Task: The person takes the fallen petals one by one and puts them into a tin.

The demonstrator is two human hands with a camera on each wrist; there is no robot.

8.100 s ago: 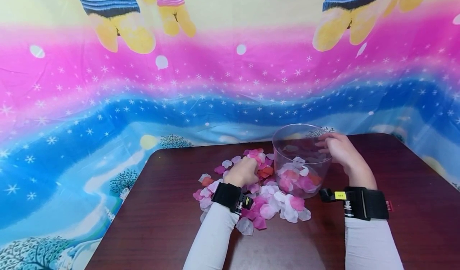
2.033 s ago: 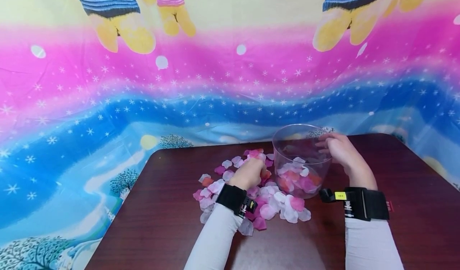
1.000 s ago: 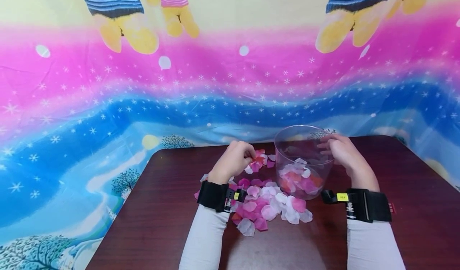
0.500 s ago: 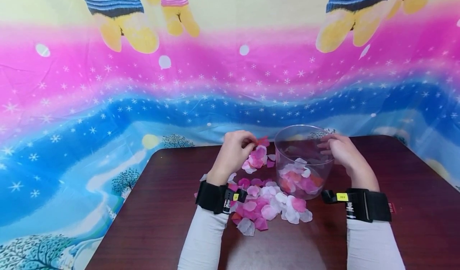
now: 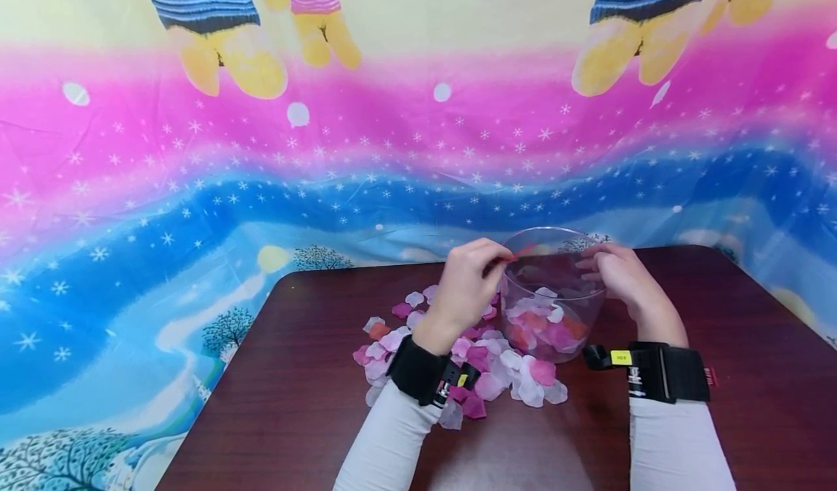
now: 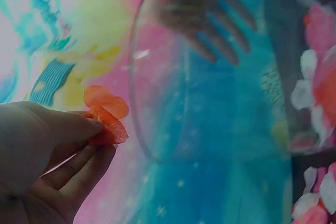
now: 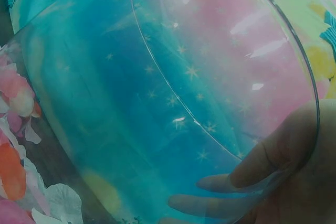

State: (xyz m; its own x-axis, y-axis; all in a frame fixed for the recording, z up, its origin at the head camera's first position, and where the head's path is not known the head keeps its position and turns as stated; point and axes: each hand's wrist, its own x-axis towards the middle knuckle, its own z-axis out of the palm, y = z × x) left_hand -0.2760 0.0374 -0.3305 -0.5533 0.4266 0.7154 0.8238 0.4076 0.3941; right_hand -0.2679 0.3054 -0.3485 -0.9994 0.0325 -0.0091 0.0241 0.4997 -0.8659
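My left hand (image 5: 466,280) is at the left rim of a clear plastic bucket (image 5: 556,295). Thumb and fingertips pinch orange-red artificial petals (image 6: 107,114), at least two overlapping. In the head view the petals (image 5: 525,250) are at the bucket's mouth. My right hand (image 5: 621,280) rests on the bucket's right side, its fingers (image 7: 210,203) fairly straight and spread, seen through the clear wall. Pink, white and orange petals (image 5: 546,324) lie in the bottom of the upright bucket. More loose petals (image 5: 392,338) are heaped on the table, partly hidden by the left forearm.
The bucket stands on a dark reddish-brown table (image 5: 294,418). A printed cloth (image 5: 418,135) with bears and snowflakes hangs along the table's back and sides. Black camera straps (image 5: 667,371) circle both wrists over white sleeves.
My left hand has gone from the petal heap to the bucket's rim, lifting orange-red petals. Petals that were under the hand now show. The right hand and bucket have stayed put.
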